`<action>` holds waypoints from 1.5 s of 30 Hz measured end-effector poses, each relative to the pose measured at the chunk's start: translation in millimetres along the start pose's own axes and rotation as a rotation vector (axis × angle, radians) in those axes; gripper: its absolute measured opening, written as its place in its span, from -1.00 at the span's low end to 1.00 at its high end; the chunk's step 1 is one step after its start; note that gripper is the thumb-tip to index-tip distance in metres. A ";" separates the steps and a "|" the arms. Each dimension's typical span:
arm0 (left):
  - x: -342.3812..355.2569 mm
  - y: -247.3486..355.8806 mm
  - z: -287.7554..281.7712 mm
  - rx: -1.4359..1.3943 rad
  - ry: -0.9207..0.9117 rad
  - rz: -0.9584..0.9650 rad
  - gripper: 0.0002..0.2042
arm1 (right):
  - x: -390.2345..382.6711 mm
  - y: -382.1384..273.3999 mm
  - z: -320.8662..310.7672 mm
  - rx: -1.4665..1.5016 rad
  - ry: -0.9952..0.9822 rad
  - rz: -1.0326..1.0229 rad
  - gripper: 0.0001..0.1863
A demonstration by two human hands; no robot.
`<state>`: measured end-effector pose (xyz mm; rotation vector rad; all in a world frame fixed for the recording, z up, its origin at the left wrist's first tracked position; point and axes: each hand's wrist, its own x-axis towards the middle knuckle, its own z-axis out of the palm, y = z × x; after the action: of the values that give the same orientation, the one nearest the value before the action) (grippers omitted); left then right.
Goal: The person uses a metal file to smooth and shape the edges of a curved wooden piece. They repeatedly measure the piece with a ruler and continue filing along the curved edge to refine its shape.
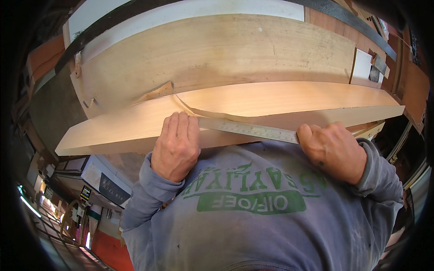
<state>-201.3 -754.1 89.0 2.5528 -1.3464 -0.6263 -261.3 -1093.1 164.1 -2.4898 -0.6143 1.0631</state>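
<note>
A long pale wooden board (pixel 289 97) lies across in front of me, its thick near edge facing my body. Along that edge runs a metal ruler (pixel 248 129), slanting slightly down to the right. My left hand (pixel 175 147) is closed over the ruler's left end, fingers together against the board's edge. My right hand (pixel 332 152) is wrapped in a fist round the other end. Just above the ruler, a thin wood-coloured strip (pixel 194 109) has come away from the edge and curls up over the board's face. What lies under my left fingers is hidden.
Behind the board is a wide, stained wooden surface (pixel 217 49), with a dark curved bar (pixel 108 22) beyond it. A white box (pixel 101 178) stands below on the left. At the right end sits a small metal piece (pixel 377 67).
</note>
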 end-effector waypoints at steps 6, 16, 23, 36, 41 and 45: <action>0.4 2.0 -4.4 0.030 -0.071 -0.030 -0.46 | 14.4 26.5 30.7 0.081 0.205 -0.092 -0.88; 3.2 -23.0 -51.7 -0.276 -0.201 0.027 -0.24 | -24.0 -9.2 -26.9 -0.029 0.080 -0.026 -0.83; -27.2 -13.7 -38.7 -0.160 -0.017 -0.021 -0.14 | -26.8 -62.6 -13.6 -0.117 0.240 -0.083 -0.86; -28.8 -14.4 -1.7 0.019 0.031 -0.080 -0.55 | 8.3 -39.4 -0.2 -0.120 0.110 0.002 -0.80; -20.2 -14.0 -4.9 -0.010 0.059 -0.049 -0.65 | 2.3 -39.3 2.9 -0.063 0.173 -0.027 -0.84; -15.8 -12.6 -6.0 0.044 -0.025 -0.102 -0.71 | 20.7 -12.4 17.9 0.050 0.106 0.017 -0.86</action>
<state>-197.1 -734.1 94.3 2.6710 -1.2575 -0.6559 -264.8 -1069.1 146.4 -2.4937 -0.5294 0.9343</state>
